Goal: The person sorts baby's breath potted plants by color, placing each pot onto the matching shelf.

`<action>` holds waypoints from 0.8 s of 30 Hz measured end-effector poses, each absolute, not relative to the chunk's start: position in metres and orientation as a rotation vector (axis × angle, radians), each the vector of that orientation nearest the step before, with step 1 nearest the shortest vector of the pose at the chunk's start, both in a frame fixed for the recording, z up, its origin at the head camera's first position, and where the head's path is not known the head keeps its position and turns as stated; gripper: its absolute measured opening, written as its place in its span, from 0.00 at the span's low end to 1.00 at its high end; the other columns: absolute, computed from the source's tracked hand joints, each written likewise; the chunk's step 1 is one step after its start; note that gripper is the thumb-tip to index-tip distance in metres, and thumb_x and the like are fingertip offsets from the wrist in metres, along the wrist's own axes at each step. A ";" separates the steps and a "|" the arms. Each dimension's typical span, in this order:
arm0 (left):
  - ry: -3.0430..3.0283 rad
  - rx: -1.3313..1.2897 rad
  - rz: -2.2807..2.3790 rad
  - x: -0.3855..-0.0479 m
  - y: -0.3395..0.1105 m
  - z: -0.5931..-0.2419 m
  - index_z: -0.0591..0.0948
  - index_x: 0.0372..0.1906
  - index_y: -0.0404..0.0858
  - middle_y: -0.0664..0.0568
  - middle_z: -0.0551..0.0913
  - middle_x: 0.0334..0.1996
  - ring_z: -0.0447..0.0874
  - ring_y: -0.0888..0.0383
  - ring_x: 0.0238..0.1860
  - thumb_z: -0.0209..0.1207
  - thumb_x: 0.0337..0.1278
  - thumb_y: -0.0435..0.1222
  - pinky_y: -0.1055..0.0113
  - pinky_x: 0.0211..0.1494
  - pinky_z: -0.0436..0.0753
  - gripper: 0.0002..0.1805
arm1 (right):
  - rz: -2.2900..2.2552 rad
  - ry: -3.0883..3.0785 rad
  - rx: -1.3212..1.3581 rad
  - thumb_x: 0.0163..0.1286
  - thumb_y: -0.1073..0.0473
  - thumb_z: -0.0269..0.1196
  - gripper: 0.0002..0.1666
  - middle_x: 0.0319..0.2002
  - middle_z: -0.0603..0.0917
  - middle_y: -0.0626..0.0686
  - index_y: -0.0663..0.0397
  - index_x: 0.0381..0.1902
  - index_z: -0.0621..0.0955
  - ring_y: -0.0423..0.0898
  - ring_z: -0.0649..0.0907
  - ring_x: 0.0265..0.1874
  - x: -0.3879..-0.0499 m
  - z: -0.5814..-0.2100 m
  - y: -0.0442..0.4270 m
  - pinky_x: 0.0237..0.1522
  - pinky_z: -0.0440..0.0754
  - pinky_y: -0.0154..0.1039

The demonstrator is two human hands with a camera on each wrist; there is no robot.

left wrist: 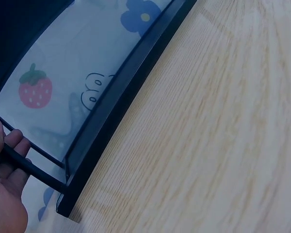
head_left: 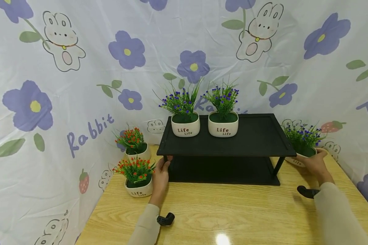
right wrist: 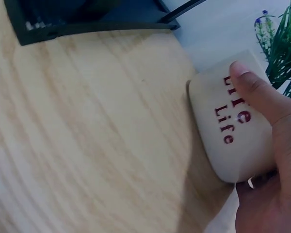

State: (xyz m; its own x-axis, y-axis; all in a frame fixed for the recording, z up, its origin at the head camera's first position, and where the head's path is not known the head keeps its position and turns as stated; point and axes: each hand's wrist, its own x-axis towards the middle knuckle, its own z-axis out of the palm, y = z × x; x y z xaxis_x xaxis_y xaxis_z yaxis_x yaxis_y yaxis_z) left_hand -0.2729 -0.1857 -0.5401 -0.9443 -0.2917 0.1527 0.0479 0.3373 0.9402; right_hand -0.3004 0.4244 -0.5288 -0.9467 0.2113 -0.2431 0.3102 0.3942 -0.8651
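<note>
My left hand [head_left: 161, 178] is at the front left leg of a black two-tier shelf [head_left: 257, 136]. In the left wrist view its fingers curl round that thin black leg [left wrist: 39, 175]. Right of the shelf, my right hand [head_left: 318, 166] grips a white oval pot with purple flowers [head_left: 295, 162]. The right wrist view shows the thumb lying across the pot's front [right wrist: 228, 131], beside the red "Life" lettering; the far fingers are mostly hidden. On the top tier stand two similar pots, a left one [head_left: 185, 129] and a middle one [head_left: 223, 129].
Two white pots with orange flowers, a rear one [head_left: 145, 152] and a front one [head_left: 138, 191], stand left of the shelf on the wooden table [head_left: 233, 211]. The front one is close beside my left hand. A patterned curtain [head_left: 159, 34] hangs behind and along the sides.
</note>
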 end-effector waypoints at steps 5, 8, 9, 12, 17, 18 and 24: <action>-2.297 0.199 -1.650 -0.273 -0.186 -0.541 0.77 0.73 0.40 0.40 0.83 0.68 0.77 0.39 0.74 0.54 0.84 0.44 0.39 0.78 0.73 0.23 | -1.764 2.477 0.385 0.79 0.45 0.65 0.72 0.76 0.26 0.88 0.55 0.77 0.16 0.86 0.44 0.78 -0.299 -0.538 0.424 0.78 0.47 0.79; -2.293 0.194 -1.651 -0.274 -0.186 -0.542 0.77 0.73 0.40 0.41 0.83 0.68 0.77 0.39 0.74 0.54 0.84 0.44 0.39 0.78 0.73 0.22 | -1.764 2.531 0.356 0.77 0.47 0.68 0.76 0.78 0.27 0.85 0.54 0.79 0.16 0.85 0.43 0.78 -0.300 -0.543 0.424 0.78 0.45 0.79; -2.294 0.196 -1.647 -0.274 -0.186 -0.541 0.77 0.73 0.40 0.41 0.83 0.68 0.77 0.39 0.74 0.54 0.84 0.44 0.39 0.78 0.73 0.22 | -1.735 2.567 0.367 0.76 0.44 0.69 0.77 0.79 0.28 0.83 0.55 0.80 0.17 0.84 0.42 0.79 -0.301 -0.544 0.424 0.78 0.45 0.80; -2.296 0.204 -1.651 -0.274 -0.187 -0.541 0.77 0.73 0.42 0.42 0.83 0.68 0.76 0.40 0.74 0.54 0.84 0.45 0.40 0.79 0.73 0.22 | -1.649 2.660 0.396 0.73 0.39 0.70 0.79 0.80 0.25 0.79 0.59 0.83 0.21 0.82 0.37 0.80 -0.302 -0.546 0.424 0.75 0.45 0.83; -2.310 0.219 -1.643 -0.273 -0.187 -0.541 0.77 0.73 0.43 0.43 0.82 0.69 0.76 0.40 0.74 0.54 0.84 0.46 0.39 0.78 0.73 0.23 | -1.633 2.677 0.423 0.72 0.38 0.71 0.78 0.81 0.26 0.79 0.61 0.83 0.24 0.82 0.38 0.80 -0.302 -0.546 0.423 0.75 0.46 0.83; -2.312 0.224 -1.640 -0.273 -0.187 -0.541 0.77 0.73 0.43 0.43 0.82 0.69 0.76 0.40 0.74 0.54 0.84 0.47 0.39 0.78 0.73 0.23 | -1.635 2.671 0.430 0.72 0.37 0.70 0.78 0.81 0.27 0.79 0.61 0.83 0.24 0.82 0.38 0.80 -0.302 -0.546 0.423 0.75 0.46 0.83; -2.326 0.229 -1.611 -0.275 -0.187 -0.543 0.78 0.73 0.43 0.42 0.81 0.70 0.77 0.39 0.74 0.54 0.84 0.47 0.38 0.77 0.73 0.24 | -1.640 2.610 0.469 0.73 0.35 0.68 0.78 0.79 0.29 0.84 0.57 0.82 0.21 0.83 0.40 0.79 -0.295 -0.542 0.422 0.75 0.47 0.82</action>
